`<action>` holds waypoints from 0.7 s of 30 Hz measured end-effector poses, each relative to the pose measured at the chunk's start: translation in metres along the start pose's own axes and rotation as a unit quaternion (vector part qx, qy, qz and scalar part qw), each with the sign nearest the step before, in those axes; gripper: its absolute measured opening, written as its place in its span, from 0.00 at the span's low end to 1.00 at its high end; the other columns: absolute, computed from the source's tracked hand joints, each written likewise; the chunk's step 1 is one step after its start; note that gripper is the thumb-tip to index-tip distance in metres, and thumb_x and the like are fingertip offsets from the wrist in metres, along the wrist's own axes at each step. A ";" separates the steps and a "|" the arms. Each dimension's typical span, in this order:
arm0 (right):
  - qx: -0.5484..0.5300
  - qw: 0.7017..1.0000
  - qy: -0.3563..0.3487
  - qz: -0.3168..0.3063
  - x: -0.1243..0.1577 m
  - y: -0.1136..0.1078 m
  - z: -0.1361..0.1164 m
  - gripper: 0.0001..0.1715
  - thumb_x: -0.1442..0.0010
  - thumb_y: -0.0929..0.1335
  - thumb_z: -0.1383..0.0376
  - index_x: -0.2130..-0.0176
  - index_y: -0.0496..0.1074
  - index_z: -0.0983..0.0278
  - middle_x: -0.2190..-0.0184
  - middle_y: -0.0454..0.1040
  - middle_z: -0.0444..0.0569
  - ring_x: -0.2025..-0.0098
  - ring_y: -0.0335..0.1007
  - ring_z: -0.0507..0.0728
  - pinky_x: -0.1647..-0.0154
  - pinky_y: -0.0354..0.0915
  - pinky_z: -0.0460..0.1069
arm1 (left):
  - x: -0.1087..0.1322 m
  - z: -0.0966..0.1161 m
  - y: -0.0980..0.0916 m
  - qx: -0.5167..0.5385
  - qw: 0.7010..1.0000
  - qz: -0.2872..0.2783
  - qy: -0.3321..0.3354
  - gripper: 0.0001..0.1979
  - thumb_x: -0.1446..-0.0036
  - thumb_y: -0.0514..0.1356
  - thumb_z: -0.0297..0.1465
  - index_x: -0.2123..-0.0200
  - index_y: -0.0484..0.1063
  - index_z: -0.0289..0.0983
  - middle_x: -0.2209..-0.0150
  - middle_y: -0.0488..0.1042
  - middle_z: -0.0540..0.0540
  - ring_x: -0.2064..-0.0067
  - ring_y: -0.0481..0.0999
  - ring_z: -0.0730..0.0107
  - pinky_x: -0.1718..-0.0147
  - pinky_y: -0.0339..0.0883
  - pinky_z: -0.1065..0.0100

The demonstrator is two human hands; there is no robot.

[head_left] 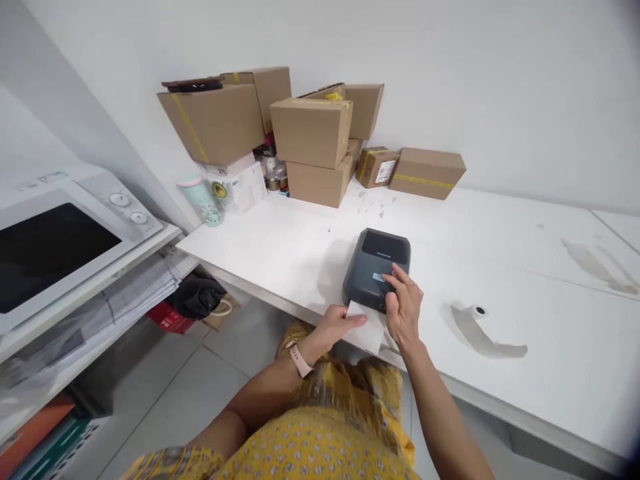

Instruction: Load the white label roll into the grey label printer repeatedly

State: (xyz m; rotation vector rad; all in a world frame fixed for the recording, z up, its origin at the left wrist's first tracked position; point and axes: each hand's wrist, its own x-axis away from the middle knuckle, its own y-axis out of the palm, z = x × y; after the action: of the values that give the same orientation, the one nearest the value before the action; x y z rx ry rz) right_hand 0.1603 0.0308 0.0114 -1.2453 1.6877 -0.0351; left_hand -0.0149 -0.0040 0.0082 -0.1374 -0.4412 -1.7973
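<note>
A dark grey label printer (367, 277) stands near the front edge of the white table. White paper (369, 331) sticks out of its front, toward the body. My left hand (336, 327) pinches the left side of that paper, thumb on top, with its other fingers partly hidden. My right hand (404, 305) is over the printer's right front, with a fingertip at the small light-coloured panel on its top. The fingers of my right hand are partly bent and apart, holding nothing. To the right lies a small paper roll (479, 311) beside a curled strip of paper (487, 343).
Cardboard boxes (313, 132) are stacked at the back left of the table (280, 247), and a longer box (429, 173) lies at the back. A mint tumbler (201, 200) stands near the left edge. A microwave (65, 233) sits on a shelf at far left.
</note>
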 end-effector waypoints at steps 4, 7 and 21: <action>-0.003 1.000 0.004 0.005 0.001 0.001 -0.001 0.22 0.30 0.56 0.58 0.46 0.71 0.59 0.38 0.68 0.55 0.39 0.65 0.63 0.40 0.57 0.62 | 0.002 -0.003 0.006 0.033 0.999 0.006 -0.010 0.26 0.62 0.73 0.48 0.73 0.76 0.30 0.77 0.72 0.48 0.74 0.69 0.72 0.71 0.60 0.68; 0.007 1.000 -0.002 0.003 0.000 0.003 0.001 0.22 0.30 0.56 0.58 0.49 0.73 0.59 0.39 0.69 0.54 0.40 0.66 0.63 0.41 0.57 0.61 | 0.003 -0.001 0.005 0.035 0.999 0.003 -0.016 0.25 0.62 0.73 0.48 0.73 0.76 0.30 0.76 0.73 0.47 0.74 0.70 0.71 0.71 0.61 0.68; 0.115 0.993 -0.020 -0.004 -0.015 0.002 -0.007 0.18 0.31 0.59 0.64 0.62 0.76 0.59 0.42 0.75 0.45 0.31 0.55 0.63 0.31 0.38 0.69 | -0.004 -0.011 0.002 0.035 0.999 0.014 -0.033 0.26 0.62 0.73 0.48 0.73 0.76 0.30 0.76 0.73 0.46 0.74 0.70 0.71 0.73 0.61 0.69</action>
State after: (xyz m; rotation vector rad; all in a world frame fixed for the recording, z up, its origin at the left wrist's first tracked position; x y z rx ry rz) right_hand 0.1534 0.0395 0.0245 -1.0729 1.5950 -0.2013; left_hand -0.0099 -0.0047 -0.0032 -0.1549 -0.5463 -1.7514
